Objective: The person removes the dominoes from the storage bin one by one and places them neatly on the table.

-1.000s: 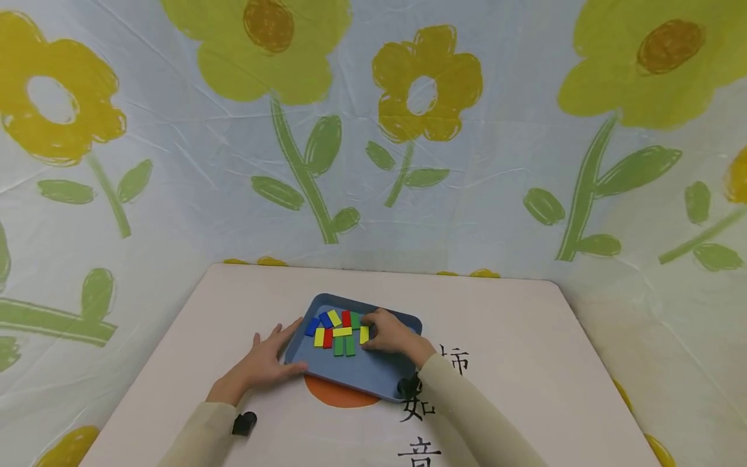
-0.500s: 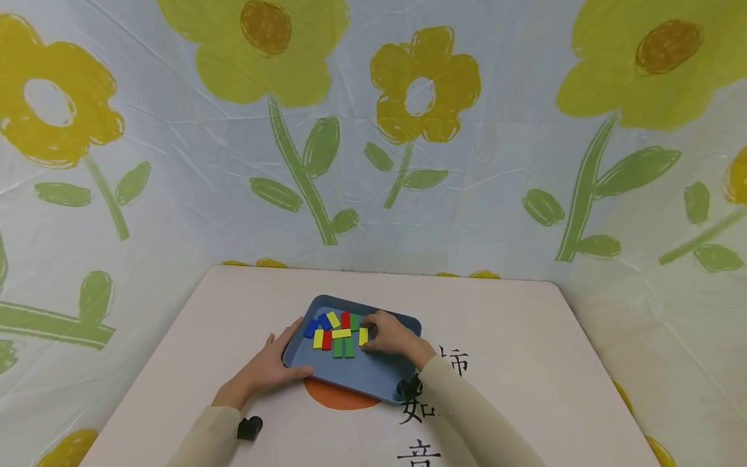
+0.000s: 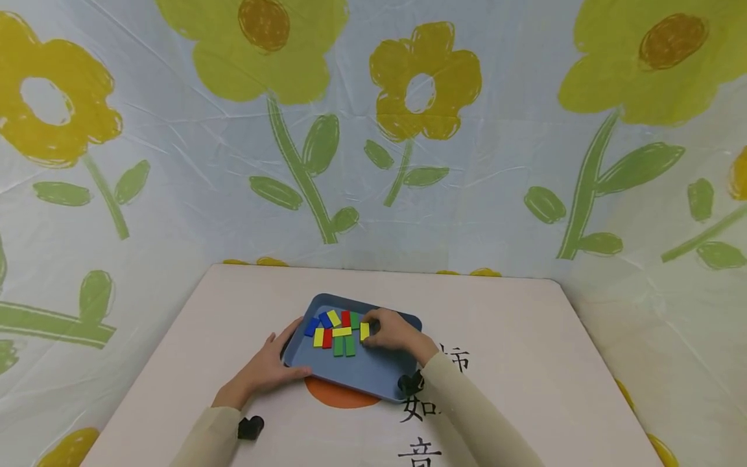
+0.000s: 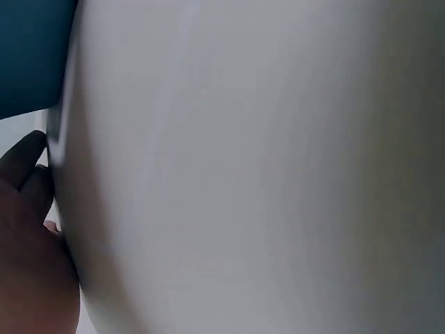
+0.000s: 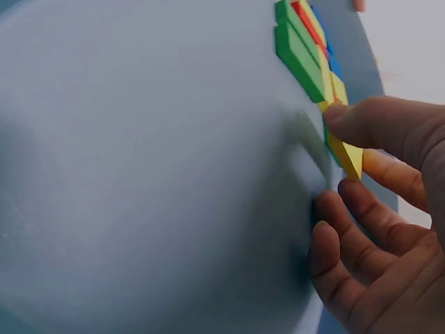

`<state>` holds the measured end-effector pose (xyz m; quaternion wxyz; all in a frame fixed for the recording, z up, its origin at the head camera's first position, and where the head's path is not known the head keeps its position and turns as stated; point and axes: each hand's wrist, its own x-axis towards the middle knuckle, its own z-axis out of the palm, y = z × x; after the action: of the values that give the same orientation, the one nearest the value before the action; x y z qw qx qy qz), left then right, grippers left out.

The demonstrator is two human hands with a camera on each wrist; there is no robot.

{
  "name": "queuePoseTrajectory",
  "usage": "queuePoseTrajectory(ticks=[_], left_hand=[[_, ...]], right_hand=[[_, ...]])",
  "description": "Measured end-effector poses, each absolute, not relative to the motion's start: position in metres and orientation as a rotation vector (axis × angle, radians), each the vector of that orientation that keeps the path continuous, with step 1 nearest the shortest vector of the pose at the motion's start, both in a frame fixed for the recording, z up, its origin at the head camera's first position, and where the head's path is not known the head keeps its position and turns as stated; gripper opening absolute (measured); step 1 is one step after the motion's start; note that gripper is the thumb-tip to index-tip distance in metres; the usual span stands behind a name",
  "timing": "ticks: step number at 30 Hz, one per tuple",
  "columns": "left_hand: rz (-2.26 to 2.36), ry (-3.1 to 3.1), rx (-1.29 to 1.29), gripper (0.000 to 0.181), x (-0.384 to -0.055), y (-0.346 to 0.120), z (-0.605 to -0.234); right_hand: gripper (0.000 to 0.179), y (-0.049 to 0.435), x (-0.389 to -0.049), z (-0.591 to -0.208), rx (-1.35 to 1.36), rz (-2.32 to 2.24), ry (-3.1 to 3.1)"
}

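A blue-grey tray [image 3: 362,376] lies at an angle on the table. My left hand [image 3: 265,370] rests at its left end, fingers spread along the side and thumb against the near edge. In the left wrist view, that hand's straight fingers [image 4: 28,163] lie beside the tray corner [image 4: 31,56]. My right hand [image 3: 397,337] is over the tray, pinching a flat yellow block [image 3: 364,332] between thumb and forefinger. In the right wrist view, this yellow block [image 5: 345,152] stands tilted, and the other fingers curl loosely near the tray floor.
Several flat blocks lie left of the right hand: green blocks [image 3: 344,346], a crosswise yellow block [image 3: 342,331], red blocks [image 3: 327,338] and blue blocks [image 3: 312,326]. The pale table [image 3: 496,337] bears black characters [image 3: 420,408] and an orange patch [image 3: 341,393]. Flowered cloth [image 3: 455,240] surrounds it.
The left thumb has slid slightly right along the tray's near edge. The right hand and its yellow block have shifted slightly toward the far side. Other blocks keep their places in the tray.
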<state>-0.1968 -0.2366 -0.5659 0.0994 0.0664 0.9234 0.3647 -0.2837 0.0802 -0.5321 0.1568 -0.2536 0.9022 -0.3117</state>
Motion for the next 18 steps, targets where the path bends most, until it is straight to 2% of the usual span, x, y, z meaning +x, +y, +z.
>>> queuePoseTrajectory(ticks=[5, 12, 18], left_hand=[[1.084, 2.763, 0.193, 0.112, -0.196, -0.235, -0.564], [1.146, 2.838, 0.327, 0.114, -0.196, -0.233, -0.558], [1.108, 2.819, 0.27, 0.112, -0.194, -0.232, -0.561]], right_hand=[[0.047, 0.086, -0.283, -0.523, -0.709, -0.952, 2.564], [0.045, 0.102, -0.278, -0.511, -0.693, -1.018, 2.59], [0.045, 0.116, -0.275, -0.506, -0.682, -1.067, 2.624]])
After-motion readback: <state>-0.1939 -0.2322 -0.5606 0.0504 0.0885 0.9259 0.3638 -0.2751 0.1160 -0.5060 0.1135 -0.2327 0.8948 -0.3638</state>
